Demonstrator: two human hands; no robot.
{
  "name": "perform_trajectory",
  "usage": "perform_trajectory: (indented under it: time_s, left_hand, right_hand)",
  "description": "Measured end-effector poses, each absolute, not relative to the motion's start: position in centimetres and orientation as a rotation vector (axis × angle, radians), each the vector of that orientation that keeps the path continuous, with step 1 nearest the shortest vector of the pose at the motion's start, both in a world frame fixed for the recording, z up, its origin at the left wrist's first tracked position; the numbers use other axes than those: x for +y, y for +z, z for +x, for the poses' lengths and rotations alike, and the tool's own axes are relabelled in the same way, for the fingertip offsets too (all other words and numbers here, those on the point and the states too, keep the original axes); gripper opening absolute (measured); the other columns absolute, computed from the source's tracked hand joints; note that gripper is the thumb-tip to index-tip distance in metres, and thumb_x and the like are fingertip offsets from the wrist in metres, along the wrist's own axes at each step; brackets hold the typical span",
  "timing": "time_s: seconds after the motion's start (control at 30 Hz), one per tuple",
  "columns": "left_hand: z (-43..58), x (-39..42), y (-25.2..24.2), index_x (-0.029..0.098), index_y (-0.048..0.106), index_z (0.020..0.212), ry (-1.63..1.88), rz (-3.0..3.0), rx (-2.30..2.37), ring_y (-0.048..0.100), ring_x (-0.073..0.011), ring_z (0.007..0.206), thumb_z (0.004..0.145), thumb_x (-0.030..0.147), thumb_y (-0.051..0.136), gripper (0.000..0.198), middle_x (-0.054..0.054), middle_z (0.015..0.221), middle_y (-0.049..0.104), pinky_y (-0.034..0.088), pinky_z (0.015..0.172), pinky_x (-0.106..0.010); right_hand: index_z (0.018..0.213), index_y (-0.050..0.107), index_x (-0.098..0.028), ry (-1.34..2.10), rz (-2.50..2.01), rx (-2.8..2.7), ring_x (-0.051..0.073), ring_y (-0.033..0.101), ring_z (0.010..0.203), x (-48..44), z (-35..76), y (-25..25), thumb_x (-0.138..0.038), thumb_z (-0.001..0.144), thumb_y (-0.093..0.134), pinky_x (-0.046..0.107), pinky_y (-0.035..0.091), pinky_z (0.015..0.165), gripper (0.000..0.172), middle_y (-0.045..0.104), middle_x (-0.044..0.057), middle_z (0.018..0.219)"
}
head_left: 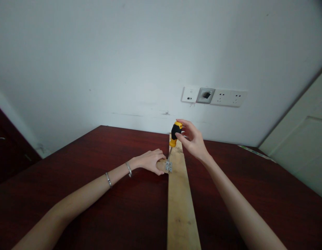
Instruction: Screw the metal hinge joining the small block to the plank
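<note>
A long wooden board point(180, 198) runs from the near edge of the view toward the wall. A small metal hinge point(168, 166) lies across the board's left edge and a short wooden piece point(161, 165) beside it. My left hand point(151, 161) is closed around that short piece, thumb on the near side. In my right hand point(191, 138) is a screwdriver point(176, 132) with a yellow and black handle, held by the fingers and tilted slightly. Its shaft points down to the hinge; the exact contact of the tip is too small to make out.
The dark red tabletop point(111, 146) meets a pale wall point(140, 62). Sockets and a switch plate point(228, 98) are on the wall at the right. A thin pale strip point(257, 153) lies near the back right edge, beside a white door point(304, 139).
</note>
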State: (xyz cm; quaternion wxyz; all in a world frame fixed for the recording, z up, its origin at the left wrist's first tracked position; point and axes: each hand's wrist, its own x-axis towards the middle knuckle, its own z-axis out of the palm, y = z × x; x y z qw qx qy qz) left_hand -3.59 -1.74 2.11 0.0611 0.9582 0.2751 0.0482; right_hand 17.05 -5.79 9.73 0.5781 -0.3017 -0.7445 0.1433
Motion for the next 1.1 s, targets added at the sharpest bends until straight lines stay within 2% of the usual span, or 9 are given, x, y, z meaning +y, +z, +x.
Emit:
perform_trajectory:
  time_s: [0.17, 0.33, 0.53, 1.1]
  left_hand:
    - [-3.6, -1.6, 2.0, 0.019, 0.059, 0.108, 0.174, 2.9, 0.811, 0.054, -0.0238, 0.097, 0.066, 0.051, 0.073, 0.055, -0.006, 0.103, 0.055, 0.045, 0.08, -0.032]
    - [-3.6, -1.6, 2.1, 0.017, 0.06, 0.107, 0.192, 2.922, 0.789, 0.054, -0.0232, 0.091, 0.065, 0.051, 0.074, 0.055, -0.006, 0.099, 0.056, 0.044, 0.08, -0.031]
    - [-3.5, -1.7, 2.3, 0.016, 0.061, 0.108, 0.228, 2.918, 0.756, 0.055, -0.0233, 0.09, 0.065, 0.05, 0.075, 0.056, -0.007, 0.097, 0.056, 0.043, 0.082, -0.031]
    - [-3.5, -1.6, 2.1, 0.016, 0.062, 0.105, 0.267, 2.945, 0.746, 0.055, -0.0227, 0.087, 0.064, 0.051, 0.075, 0.055, -0.007, 0.096, 0.058, 0.043, 0.081, -0.031]
  right_hand:
    - [0.123, 0.054, -0.031, 0.352, -0.733, -1.701, 0.019, 0.061, 0.093, -5.6, 16.8, 9.7, -0.03, 0.079, 0.066, 0.033, 0.056, 0.072, 0.045, 0.059, 0.005, 0.119]
    - [0.116, 0.058, -0.032, 0.372, -0.751, -1.68, 0.017, 0.059, 0.089, -5.5, 16.4, 9.5, -0.035, 0.077, 0.07, 0.033, 0.057, 0.073, 0.041, 0.055, 0.004, 0.117]
    - [0.116, 0.061, -0.032, 0.297, -0.753, -1.726, 0.019, 0.058, 0.099, -5.9, 15.9, 9.6, -0.034, 0.083, 0.065, 0.033, 0.057, 0.078, 0.033, 0.054, 0.005, 0.111]
    - [0.117, 0.06, -0.031, 0.256, -0.746, -1.744, 0.019, 0.059, 0.098, -5.6, 15.9, 9.2, -0.035, 0.083, 0.066, 0.032, 0.057, 0.076, 0.035, 0.06, 0.005, 0.114]
